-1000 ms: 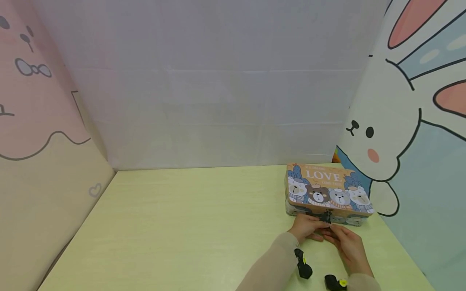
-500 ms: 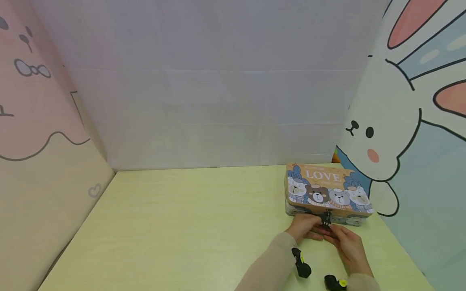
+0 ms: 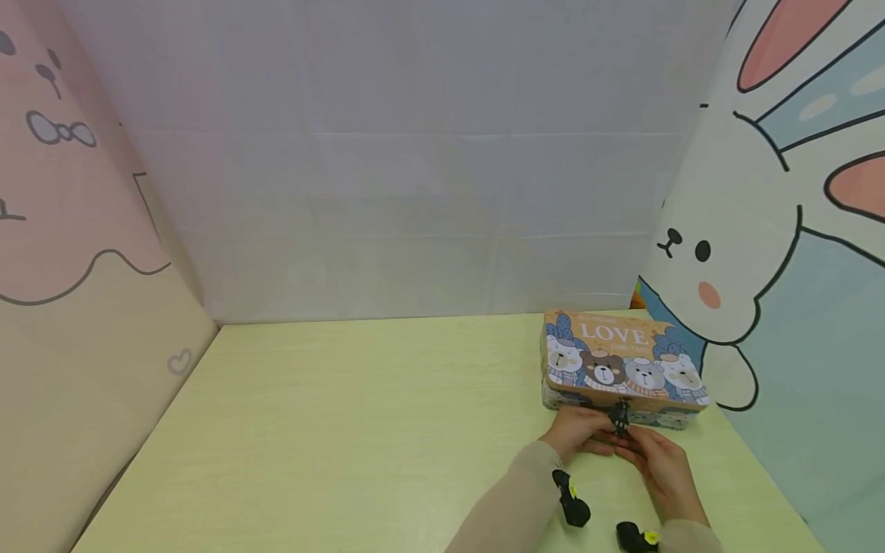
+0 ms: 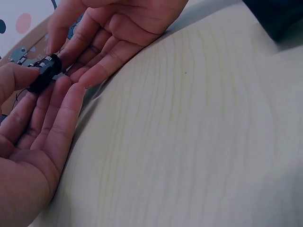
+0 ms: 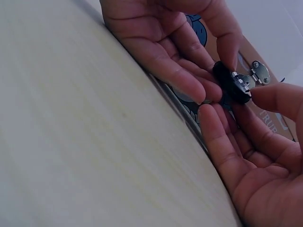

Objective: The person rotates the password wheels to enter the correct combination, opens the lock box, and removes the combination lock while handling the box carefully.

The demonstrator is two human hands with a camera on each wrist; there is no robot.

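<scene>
A small black combination padlock [image 3: 619, 419] hangs at the metal clasp [image 5: 259, 73] on the front of a tin box [image 3: 625, 357]. The box lid is down, with "LOVE" and several bears printed on it. My left hand [image 3: 575, 432] pinches the padlock from the left, thumb on top and fingers beneath. From the other side my right hand [image 3: 660, 465] holds its other end, the thumb tip at the number dials [image 5: 242, 84]. Both wrist views show the padlock between the two thumbs. Its shackle is mostly hidden.
The pale wooden table [image 3: 359, 430] runs under both forearms. Behind it hangs a white cloth [image 3: 415, 169]. A rabbit-print panel [image 3: 747, 292] stands close at the box's right, and a pink and cream panel [image 3: 83, 369] at the far left.
The left hand has shifted slightly left, and more of the padlock shows between the hands. The right hand and the box have hardly moved.
</scene>
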